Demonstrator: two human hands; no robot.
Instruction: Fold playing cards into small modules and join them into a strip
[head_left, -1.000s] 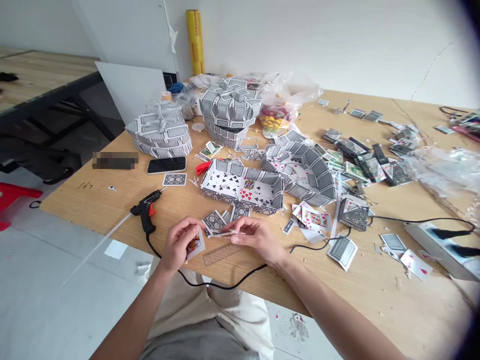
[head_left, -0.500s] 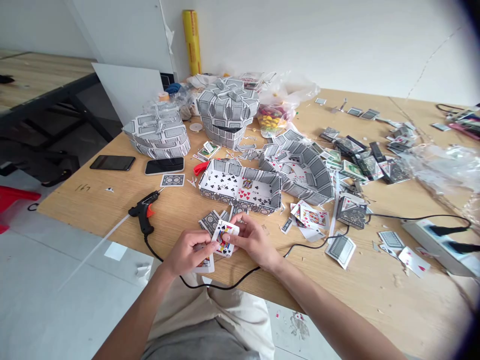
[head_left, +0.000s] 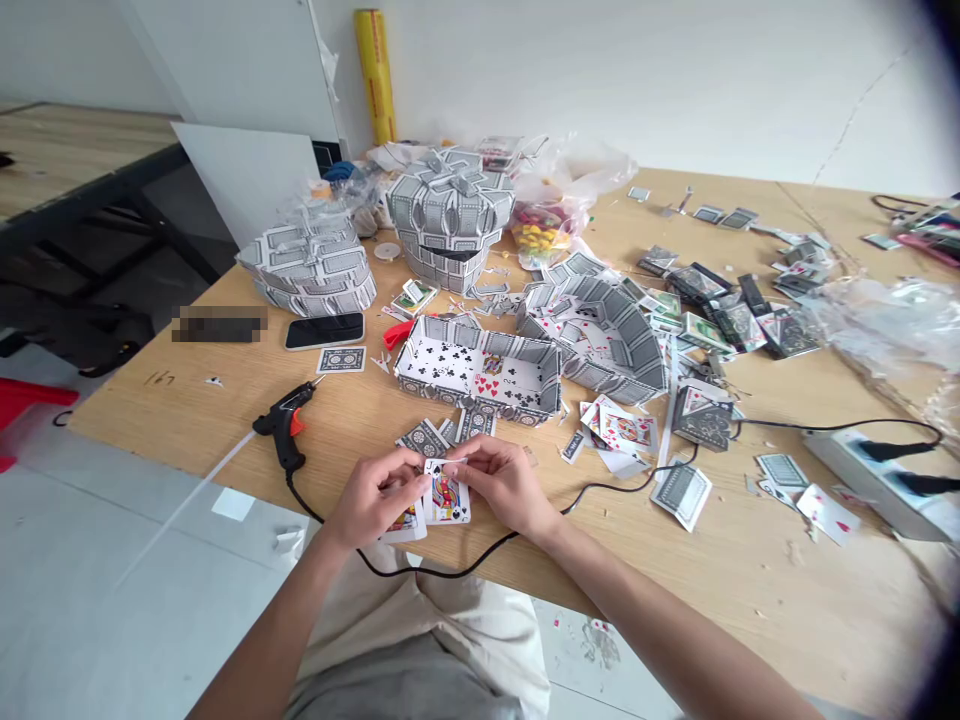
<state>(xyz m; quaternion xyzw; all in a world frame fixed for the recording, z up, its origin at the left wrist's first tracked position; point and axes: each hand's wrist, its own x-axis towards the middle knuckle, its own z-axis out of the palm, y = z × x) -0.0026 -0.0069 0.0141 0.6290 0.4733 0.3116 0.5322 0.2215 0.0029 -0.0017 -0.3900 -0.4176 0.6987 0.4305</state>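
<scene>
Left hand (head_left: 369, 502) pinching white rectangular paper jack-of-spades card (head_left: 448, 500) at nine-o'clock edge, also holding white paper court card (head_left: 406, 525) toward eight; right hand (head_left: 511, 486) gripping jack's top edge near one. Jack's long axis running twelve-to-six, both hands touching.

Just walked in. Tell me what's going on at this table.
A person is handling playing cards over the near edge of the table. The right hand pinches the jack of spades near its top; the left hand holds another face card beside it. A glue gun lies to the left, and an open card-covered tray sits just beyond the hands.
</scene>
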